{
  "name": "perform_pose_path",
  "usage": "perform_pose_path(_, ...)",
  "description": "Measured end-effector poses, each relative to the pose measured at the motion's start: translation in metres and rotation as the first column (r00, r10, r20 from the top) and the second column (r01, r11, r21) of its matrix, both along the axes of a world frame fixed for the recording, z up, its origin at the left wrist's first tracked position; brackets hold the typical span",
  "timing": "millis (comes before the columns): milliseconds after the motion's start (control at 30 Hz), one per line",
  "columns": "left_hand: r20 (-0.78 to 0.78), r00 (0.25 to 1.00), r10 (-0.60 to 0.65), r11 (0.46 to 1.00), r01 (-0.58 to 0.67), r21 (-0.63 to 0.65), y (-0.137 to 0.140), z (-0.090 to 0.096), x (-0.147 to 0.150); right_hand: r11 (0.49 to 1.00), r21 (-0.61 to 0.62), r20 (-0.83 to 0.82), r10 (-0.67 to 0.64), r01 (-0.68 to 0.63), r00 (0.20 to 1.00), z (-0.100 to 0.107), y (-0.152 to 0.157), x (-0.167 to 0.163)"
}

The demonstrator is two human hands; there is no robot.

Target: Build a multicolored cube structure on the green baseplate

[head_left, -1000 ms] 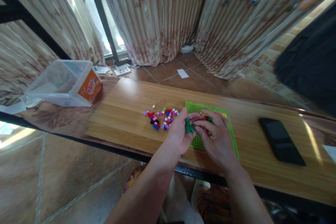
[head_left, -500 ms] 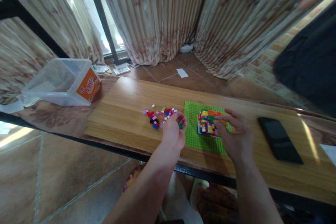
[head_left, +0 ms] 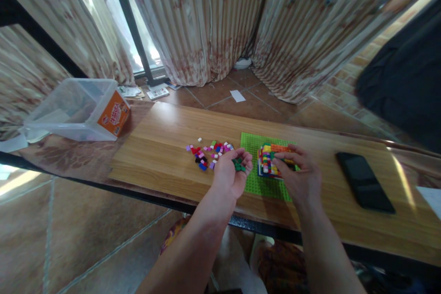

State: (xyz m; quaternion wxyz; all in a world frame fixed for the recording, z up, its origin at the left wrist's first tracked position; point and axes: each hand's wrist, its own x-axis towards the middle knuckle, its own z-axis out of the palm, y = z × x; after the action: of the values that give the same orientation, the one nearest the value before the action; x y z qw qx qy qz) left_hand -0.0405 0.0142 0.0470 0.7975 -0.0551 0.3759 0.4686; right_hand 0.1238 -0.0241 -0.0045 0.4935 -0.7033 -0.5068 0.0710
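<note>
My left hand (head_left: 231,170) is cupped palm up beside the baseplate, with several small green bricks (head_left: 239,164) in it. On the green studded baseplate (head_left: 253,183) stands a layered block of many-coloured toy bricks (head_left: 264,163), with yellow and orange on top. My right hand (head_left: 299,172) reaches over this block from the right and covers much of it. Its thumb and forefinger pinch a small green brick (head_left: 272,155) at the top, partly hidden by the fingers. Left of my left hand lies a loose scatter of small bricks (head_left: 203,158) in red, pink, white, blue and black.
A black phone (head_left: 365,183) lies to the right on the wooden board (head_left: 155,156). At the far left stands a clear plastic bin (head_left: 72,105) with an orange label. Pleated curtains (head_left: 193,27) hang behind, and a paper (head_left: 237,96) lies on the tiled floor.
My left hand has opened a little, showing more of the green bricks in its palm. My right hand has shifted slightly left over the brick block.
</note>
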Motion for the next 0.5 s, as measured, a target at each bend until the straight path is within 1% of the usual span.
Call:
perform_pose_path(167,0.003,1.000,-0.009,1.000,0.009,0.009,0.0002,0.0014,-0.0005,0.999,0.042,-0.192,0.011,-0.002,0.981,-0.0037,0.0028,-0.0032)
perform_pose_path(233,0.006,1.000,-0.021,1.000,0.021,0.018,0.0002,0.0022,-0.0007,0.999,0.043,-0.240,0.011,-0.001,0.971,-0.0028,0.0027,-0.0054)
perform_pose_path(400,0.020,0.997,-0.069,0.997,0.068,0.047,-0.0018,0.0041,0.0005,1.000,0.030,-0.239,0.008,-0.001,0.971,0.0002,0.0035,-0.0093)
perform_pose_path(500,0.033,0.996,-0.084,0.993,0.081,0.087,-0.0038,0.0050,0.0018,0.999,0.037,-0.222,0.015,-0.007,0.975,0.0004,0.0052,-0.0097)
